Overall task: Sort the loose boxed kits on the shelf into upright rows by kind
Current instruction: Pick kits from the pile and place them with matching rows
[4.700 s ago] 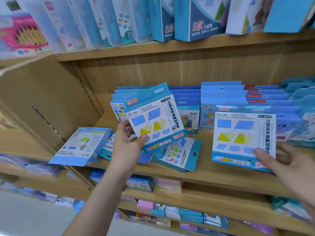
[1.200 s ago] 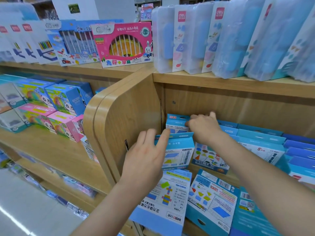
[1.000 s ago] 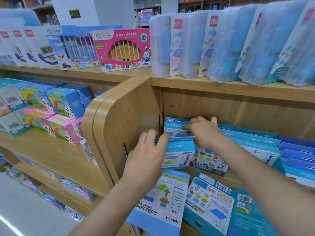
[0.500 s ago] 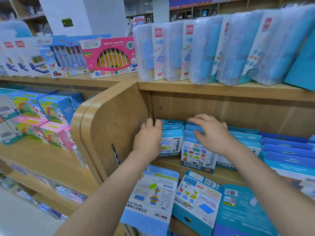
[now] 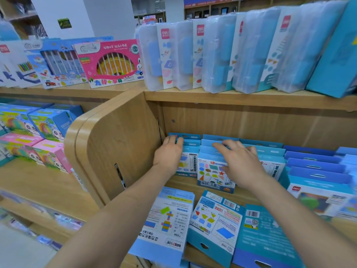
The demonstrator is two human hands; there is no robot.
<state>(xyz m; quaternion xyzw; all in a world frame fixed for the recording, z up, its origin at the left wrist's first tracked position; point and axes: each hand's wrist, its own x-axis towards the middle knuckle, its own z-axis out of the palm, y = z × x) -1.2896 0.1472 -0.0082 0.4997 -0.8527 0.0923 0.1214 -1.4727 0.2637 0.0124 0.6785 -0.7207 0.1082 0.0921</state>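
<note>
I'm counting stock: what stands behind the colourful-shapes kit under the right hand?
More upright blue kits, only their hang-tab tops showing. Their fronts are covered, so their kind cannot be told.

I see a wooden shelf (image 5: pixel 180 183) carrying rows of upright kits (image 5: pixel 211 171) along its back, starting at the left side panel (image 5: pixel 123 144). Three flat kits (image 5: pixel 214 219) lie side by side at its front edge, overhanging it.
</note>
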